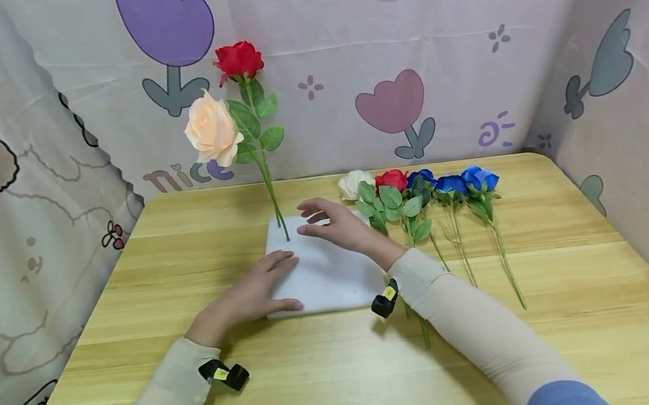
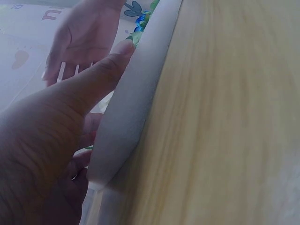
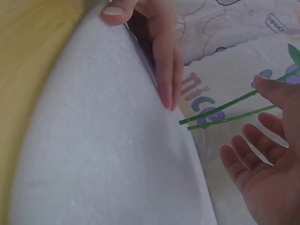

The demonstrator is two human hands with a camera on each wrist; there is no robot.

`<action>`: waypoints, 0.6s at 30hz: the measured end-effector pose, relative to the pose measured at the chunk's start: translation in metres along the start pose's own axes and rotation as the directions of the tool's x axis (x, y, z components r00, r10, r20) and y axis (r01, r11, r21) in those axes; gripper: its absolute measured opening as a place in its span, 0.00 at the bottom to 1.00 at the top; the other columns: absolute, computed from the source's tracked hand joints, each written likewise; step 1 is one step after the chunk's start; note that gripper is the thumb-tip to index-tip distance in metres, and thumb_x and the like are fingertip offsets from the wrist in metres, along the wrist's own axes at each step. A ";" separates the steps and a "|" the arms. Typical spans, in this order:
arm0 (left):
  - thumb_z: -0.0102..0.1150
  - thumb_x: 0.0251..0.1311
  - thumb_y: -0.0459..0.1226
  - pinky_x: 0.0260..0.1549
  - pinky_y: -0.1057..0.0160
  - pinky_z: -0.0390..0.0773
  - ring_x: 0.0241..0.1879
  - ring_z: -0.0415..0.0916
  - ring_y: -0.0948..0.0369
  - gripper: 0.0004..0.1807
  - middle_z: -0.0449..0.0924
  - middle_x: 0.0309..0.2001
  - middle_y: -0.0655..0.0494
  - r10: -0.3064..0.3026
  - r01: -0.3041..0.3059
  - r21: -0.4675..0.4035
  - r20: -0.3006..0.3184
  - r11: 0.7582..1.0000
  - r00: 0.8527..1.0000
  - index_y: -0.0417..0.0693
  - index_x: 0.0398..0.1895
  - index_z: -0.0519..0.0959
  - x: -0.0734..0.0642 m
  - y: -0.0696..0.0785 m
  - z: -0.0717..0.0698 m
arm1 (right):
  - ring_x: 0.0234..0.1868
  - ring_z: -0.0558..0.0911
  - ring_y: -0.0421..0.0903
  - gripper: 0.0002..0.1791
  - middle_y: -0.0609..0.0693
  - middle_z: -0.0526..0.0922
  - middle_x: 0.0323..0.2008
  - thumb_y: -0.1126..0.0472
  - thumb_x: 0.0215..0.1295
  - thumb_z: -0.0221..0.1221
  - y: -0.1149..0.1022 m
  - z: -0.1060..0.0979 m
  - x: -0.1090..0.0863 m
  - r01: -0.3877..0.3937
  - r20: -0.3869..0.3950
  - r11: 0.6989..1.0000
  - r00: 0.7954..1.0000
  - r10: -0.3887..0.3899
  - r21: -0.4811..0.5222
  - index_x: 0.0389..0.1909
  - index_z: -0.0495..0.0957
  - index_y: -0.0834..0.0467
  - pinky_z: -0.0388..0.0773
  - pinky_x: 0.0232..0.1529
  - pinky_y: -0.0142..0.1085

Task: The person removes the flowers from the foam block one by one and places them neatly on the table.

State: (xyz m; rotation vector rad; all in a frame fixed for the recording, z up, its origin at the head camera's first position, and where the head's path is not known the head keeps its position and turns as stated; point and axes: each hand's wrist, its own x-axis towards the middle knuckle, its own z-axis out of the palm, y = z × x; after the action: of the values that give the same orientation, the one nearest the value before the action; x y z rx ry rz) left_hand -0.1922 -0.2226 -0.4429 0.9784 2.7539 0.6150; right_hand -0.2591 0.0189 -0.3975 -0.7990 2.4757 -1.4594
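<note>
Around the back and sides, pale fabric curtains (image 1: pixel 284 19) with a cartoon pattern. In front, one broad, yellow-brown, wood-grained desk (image 1: pixel 144 299). Over it, two long cream-coloured sleeves (image 1: pixel 152 396), one per arm. On the desk, one flat, white, four-sided board (image 1: pixel 336 278) of foam-like material. In all, seven long-stemmed, rose-like flowers (image 1: pixel 392 180): two upright on the board, five flat on the desk to its right. Upright, at the far left part of the board: one red flower (image 1: pixel 240 59), taller, with a full, ruffled bloom, and one peach-coloured flower (image 1: pixel 213 128), wide open, lower and leaning left; thin green stems (image 1: pixel 269 186) close together at the foot, broad green leaves (image 1: pixel 246 120) above. Side by side on the desk, heads towards the back curtain, from left to right: one creamy-white flower (image 1: pixel 353 185), one second red flower (image 1: pixel 387 179), three blue flowers (image 1: pixel 450 185), the rightmost brightest. Left hand (image 1: pixel 250 294) open, fingers extended against the left side of the board, thumb at the near edge. Right hand (image 1: pixel 337 225) half open, fingers loosely bent, holding nothing, above the board near the upright stems. Smallest, two black wrist cameras (image 1: pixel 234 377) with yellow labels, one at each cuff.
</note>
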 end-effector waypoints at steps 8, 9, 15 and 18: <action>0.54 0.51 0.71 0.69 0.46 0.56 0.73 0.49 0.47 0.55 0.53 0.75 0.48 -0.006 0.006 0.009 0.005 1.000 1.000 0.49 0.76 0.58 -0.002 0.000 -0.001 | 0.58 0.76 0.48 0.28 0.53 0.76 0.58 0.51 0.68 0.61 0.003 0.011 0.010 -0.018 0.021 1.000 1.000 0.018 0.000 0.66 0.69 0.56 0.75 0.58 0.41; 0.55 0.51 0.71 0.69 0.46 0.56 0.73 0.50 0.47 0.55 0.53 0.75 0.47 -0.004 0.004 0.008 0.005 1.000 1.000 0.48 0.76 0.58 -0.002 0.001 -0.001 | 0.58 0.76 0.49 0.28 0.53 0.76 0.58 0.51 0.69 0.61 0.003 0.012 0.011 -0.020 0.023 1.000 1.000 0.020 0.000 0.66 0.69 0.57 0.75 0.58 0.41; 0.53 0.51 0.72 0.70 0.47 0.56 0.73 0.50 0.48 0.56 0.53 0.75 0.48 -0.001 0.001 0.010 0.003 1.000 1.000 0.48 0.76 0.58 -0.002 -0.001 -0.001 | 0.57 0.77 0.49 0.29 0.54 0.76 0.58 0.53 0.69 0.61 0.006 0.017 0.019 -0.036 0.007 0.999 0.999 0.036 0.037 0.67 0.68 0.56 0.74 0.58 0.41; 0.53 0.51 0.72 0.70 0.48 0.56 0.73 0.50 0.49 0.55 0.53 0.74 0.49 -0.003 0.003 0.013 0.005 1.000 1.000 0.49 0.76 0.57 -0.001 -0.001 -0.001 | 0.57 0.77 0.50 0.29 0.55 0.76 0.58 0.53 0.68 0.61 0.010 0.020 0.023 -0.033 0.007 0.998 0.999 0.033 0.059 0.67 0.67 0.57 0.74 0.59 0.41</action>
State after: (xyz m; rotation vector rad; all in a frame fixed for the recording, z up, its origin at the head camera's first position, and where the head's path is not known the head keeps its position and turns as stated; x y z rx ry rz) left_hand -0.1922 -0.2240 -0.4428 0.9770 2.7582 0.5947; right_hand -0.2740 -0.0047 -0.4129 -0.7465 2.4177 -1.5092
